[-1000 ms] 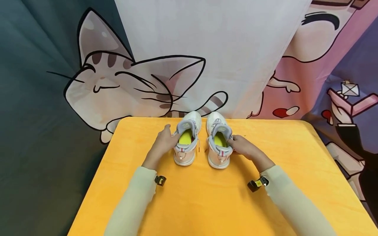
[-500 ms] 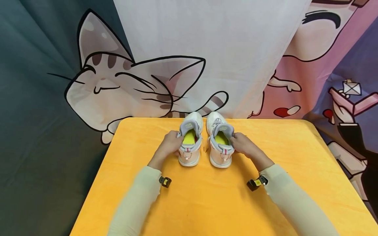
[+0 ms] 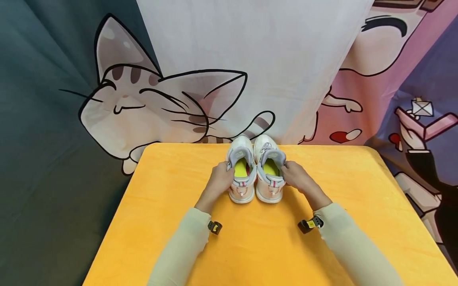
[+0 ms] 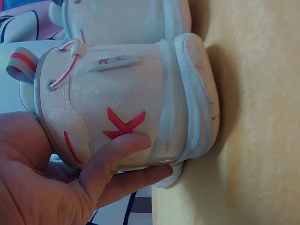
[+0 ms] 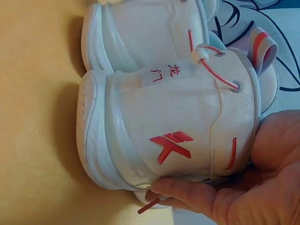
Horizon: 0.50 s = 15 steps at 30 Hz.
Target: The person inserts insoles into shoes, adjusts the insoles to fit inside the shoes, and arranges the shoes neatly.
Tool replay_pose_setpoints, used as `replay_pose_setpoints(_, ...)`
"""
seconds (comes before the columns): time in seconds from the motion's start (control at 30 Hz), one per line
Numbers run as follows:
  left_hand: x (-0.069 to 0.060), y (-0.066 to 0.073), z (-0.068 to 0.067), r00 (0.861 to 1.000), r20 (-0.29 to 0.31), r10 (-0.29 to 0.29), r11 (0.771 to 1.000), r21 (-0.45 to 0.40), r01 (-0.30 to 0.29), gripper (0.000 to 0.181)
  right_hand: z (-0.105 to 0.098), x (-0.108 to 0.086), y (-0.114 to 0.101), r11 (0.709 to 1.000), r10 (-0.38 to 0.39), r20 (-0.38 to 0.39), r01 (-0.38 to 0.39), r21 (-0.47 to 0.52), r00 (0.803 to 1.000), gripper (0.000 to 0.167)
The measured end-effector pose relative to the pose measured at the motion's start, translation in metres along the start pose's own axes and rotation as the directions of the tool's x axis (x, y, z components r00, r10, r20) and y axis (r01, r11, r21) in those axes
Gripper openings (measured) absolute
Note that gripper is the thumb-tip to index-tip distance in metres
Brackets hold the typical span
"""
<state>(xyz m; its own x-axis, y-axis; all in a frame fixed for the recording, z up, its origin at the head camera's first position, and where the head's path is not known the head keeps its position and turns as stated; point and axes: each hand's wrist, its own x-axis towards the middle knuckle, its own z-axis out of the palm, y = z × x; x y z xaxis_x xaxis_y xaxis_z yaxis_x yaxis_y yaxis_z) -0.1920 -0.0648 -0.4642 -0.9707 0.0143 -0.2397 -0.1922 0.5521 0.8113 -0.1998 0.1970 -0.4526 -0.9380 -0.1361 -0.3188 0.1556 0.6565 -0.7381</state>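
Observation:
A pair of white sneakers with pale peach heels and yellow-green insoles stands side by side, touching, toes pointing away from me. My left hand [image 3: 219, 178] holds the left sneaker [image 3: 242, 193] by its outer side, near the collar. By its outer collar, my right hand [image 3: 297, 174] grips the right sneaker [image 3: 269, 192]. In the left wrist view, fingers lie along the left sneaker's outer wall [image 4: 126, 89], beside a red logo. The right wrist view has the right sneaker's heel [image 5: 159, 108] with a red-and-white cord and a red-tipped lace end [image 5: 149, 205] near my fingers.
Both sneakers stand at the far edge of a yellow table [image 3: 171, 190]. Right behind that edge hangs a printed cloth backdrop [image 3: 286, 59] with a cartoon cat. A small dark camera is strapped to each wrist, over pale green sleeves [image 3: 182, 246].
My left hand has closed on the left sneaker and slid it right, against the other one. The right sneaker has shifted slightly, my right hand staying at its collar.

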Motion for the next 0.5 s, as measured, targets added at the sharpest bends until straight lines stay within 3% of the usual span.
replay_pose_setpoints(0.13,0.0016,-0.0011,0.0025,1.000,0.002,0.011,0.999,0.035,-0.011,0.030,0.0037,0.0007,0.0030,1.000,0.017,-0.001,-0.016,0.020,1.000,0.040)
replay_pose_setpoints(0.5,0.0006,0.0004,0.0049,1.000,0.003,-0.016,0.996,0.089,0.015,0.043,0.0076,0.0020,0.0075,0.996,-0.023,-0.040,0.019,-0.089,0.999,0.036)
